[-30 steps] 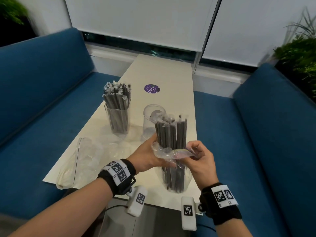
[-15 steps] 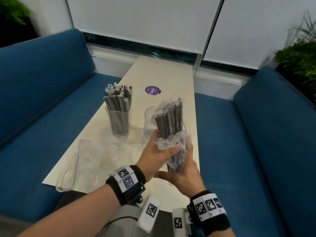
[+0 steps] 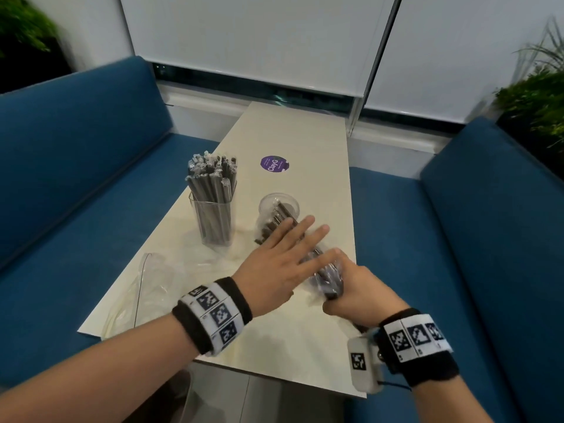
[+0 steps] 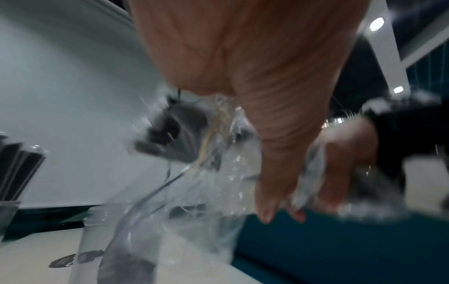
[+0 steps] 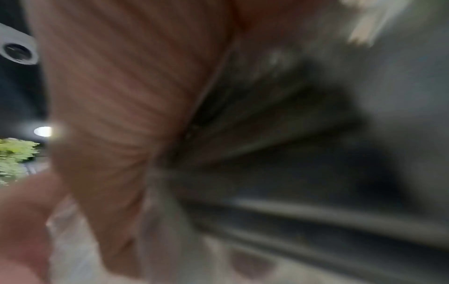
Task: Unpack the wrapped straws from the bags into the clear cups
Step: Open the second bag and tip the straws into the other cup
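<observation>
A clear bag of dark wrapped straws [image 3: 328, 277] lies tilted, its open end pointing into the round clear cup [image 3: 279, 198]. Several straw ends [image 3: 276, 219] show inside that cup. My left hand [image 3: 305, 239] lies flat on top of the bundle with straight fingers. My right hand [image 3: 357, 294] grips the bag's near end. In the left wrist view the left hand [image 4: 267, 96] rests over the crinkled bag [image 4: 206, 173]. The right wrist view is blurred, with the right hand [image 5: 121, 96] around the straws [image 5: 291, 173]. A square clear cup [image 3: 213, 215] at the left is full of straws.
An empty clear bag [image 3: 152, 279] lies on the pale table [image 3: 305, 141] near its front left corner. A purple sticker [image 3: 274, 163] sits further back. Blue benches flank the table on both sides. Plants stand in the far corners.
The bag of straws went from upright to tipped forward and down into the round cup. My left hand let go of the bag's mouth and now lies flat on the bundle.
</observation>
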`<control>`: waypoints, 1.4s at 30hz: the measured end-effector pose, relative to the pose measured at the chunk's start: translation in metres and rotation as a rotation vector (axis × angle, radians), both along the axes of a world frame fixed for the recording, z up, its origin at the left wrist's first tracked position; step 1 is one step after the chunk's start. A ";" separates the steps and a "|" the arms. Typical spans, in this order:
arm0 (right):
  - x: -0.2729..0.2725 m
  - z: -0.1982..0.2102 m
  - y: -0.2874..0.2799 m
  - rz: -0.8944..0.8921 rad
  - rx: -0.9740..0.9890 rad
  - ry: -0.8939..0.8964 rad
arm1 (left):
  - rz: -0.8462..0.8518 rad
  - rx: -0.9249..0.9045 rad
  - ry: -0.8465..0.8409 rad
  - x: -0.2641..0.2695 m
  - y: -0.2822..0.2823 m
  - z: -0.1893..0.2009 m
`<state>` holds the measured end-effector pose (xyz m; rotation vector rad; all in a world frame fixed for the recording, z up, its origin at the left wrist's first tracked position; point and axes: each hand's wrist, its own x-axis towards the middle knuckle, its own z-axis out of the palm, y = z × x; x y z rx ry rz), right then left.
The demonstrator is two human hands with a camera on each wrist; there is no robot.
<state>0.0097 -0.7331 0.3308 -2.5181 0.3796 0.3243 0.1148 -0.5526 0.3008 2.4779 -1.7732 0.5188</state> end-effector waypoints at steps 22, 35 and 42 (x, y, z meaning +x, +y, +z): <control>0.192 0.093 -0.017 -0.094 0.203 -0.783 | 0.112 -0.817 1.390 0.154 -0.064 0.048; 0.204 0.092 -0.011 -0.069 0.222 -0.820 | 0.091 -0.762 1.264 0.151 -0.053 0.047; 0.212 0.074 -0.016 -0.151 0.227 -0.719 | 0.158 -0.695 1.368 0.152 -0.050 0.031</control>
